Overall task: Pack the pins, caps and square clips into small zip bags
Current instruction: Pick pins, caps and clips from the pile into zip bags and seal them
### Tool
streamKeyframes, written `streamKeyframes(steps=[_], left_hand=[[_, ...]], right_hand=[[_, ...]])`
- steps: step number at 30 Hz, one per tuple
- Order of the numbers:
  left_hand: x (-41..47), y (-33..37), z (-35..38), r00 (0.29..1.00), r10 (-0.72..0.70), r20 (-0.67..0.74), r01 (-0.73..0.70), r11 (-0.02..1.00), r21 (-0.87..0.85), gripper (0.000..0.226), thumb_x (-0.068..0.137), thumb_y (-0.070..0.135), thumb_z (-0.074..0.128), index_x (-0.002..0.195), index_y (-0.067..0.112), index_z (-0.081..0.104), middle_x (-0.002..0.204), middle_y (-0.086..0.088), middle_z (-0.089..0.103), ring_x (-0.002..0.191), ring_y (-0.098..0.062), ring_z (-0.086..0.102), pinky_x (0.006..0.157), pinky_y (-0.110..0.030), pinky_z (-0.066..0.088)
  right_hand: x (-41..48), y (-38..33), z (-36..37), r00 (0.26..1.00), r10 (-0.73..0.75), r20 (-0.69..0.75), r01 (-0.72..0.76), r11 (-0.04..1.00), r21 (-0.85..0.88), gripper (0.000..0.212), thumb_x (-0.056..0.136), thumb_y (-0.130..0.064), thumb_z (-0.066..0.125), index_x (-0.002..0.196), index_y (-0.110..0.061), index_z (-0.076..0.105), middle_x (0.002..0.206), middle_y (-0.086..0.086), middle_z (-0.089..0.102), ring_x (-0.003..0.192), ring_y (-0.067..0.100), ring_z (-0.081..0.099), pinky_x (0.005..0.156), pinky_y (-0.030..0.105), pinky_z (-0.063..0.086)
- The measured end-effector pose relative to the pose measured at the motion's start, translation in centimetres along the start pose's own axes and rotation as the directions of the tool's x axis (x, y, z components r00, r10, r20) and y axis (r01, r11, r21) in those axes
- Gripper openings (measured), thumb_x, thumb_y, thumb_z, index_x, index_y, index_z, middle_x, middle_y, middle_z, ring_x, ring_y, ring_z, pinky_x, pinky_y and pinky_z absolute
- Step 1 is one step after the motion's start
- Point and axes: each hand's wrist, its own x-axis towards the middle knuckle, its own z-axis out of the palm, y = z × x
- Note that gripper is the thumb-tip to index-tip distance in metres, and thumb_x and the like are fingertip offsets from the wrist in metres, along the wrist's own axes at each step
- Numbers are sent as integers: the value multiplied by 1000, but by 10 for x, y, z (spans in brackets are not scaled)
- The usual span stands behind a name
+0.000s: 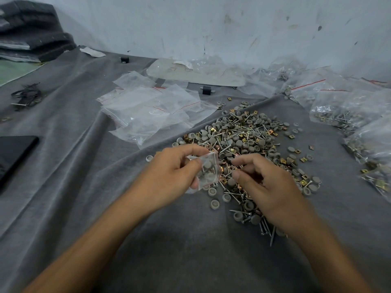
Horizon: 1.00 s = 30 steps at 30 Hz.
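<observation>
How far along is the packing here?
Done: filled clear zip bags lie at right. In hand: left hand holds a small clear zip bag with grey caps inside; right hand hovers over the mixed pile of caps, metal pins, brass clips. Left: that large pile.

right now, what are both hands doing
Left hand: holding a small zip bag with caps inside.
Right hand: curled over the parts pile; cannot tell if it pinches anything.

A grey cloth [190,250] carries a hardware heap [243,140], empty zip bags [148,111], filled bags [342,111].
</observation>
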Motion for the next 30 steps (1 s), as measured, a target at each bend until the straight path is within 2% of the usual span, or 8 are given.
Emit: streamKeyframes(steps=[3,7,14,18,20,24,27,30], left_hand=[[-1,-1,1,1000,6,0,-6,1000,26,31,93,39,50,119,36,68,59,5,69,52,-6,53,57,-29,44],[-1,0,2,1000,26,6,-27,996,87,25,101,28,53,121,35,67,59,7,69,51,-2,53,57,-26,43],[-2,2,2,1000,21,10,-22,993,115,26,102,23,54,122,34,68,59,6,69,51,0,54,57,-24,41],[-2,3,2,1000,13,6,-13,997,79,25,102,24,54,120,34,68,60,5,69,52,-1,55,60,-25,41],[-3,4,3,1000,19,9,-20,998,55,23,102,28,54,119,34,69,59,4,69,52,-3,54,60,-27,42],[-5,7,2,997,52,56,-52,999,-4,23,101,26,55,113,30,74,53,7,62,50,1,55,55,-20,42],[-6,12,4,977,100,186,-88,993,-75,23,104,20,55,118,25,72,49,5,58,47,1,54,54,-11,41],[-11,19,-2,979,169,112,-150,975,-161,30,98,50,54,112,32,73,59,5,63,55,-2,57,58,-16,43]], right_hand=[[0,-4,4,999,5,-48,1,992,126,8,97,-28,63,101,-35,64,85,-12,72,79,6,66,64,14,47],[0,-14,10,998,17,-61,4,943,333,12,97,-19,64,99,-30,66,85,0,73,79,21,68,70,33,55],[0,-16,14,998,-38,44,17,913,408,13,99,-9,61,104,-21,64,97,-7,77,95,9,73,78,26,59],[1,-12,11,998,-58,-26,62,974,217,23,98,-13,64,102,-36,65,96,-12,70,88,11,67,71,22,53],[0,-9,11,992,-127,7,127,992,-10,32,96,-7,63,105,-38,67,114,-18,60,106,8,57,82,16,42],[-2,-7,20,975,-186,123,214,934,-286,37,94,-6,63,120,-31,69,154,-8,38,135,16,34,103,25,28],[-2,-11,25,969,-238,68,247,947,-205,27,92,-13,70,118,-22,72,146,-6,51,133,16,43,105,23,32],[0,-16,21,976,-205,-75,207,978,25,16,88,-19,76,103,-24,76,118,-12,67,116,10,60,98,30,46]])
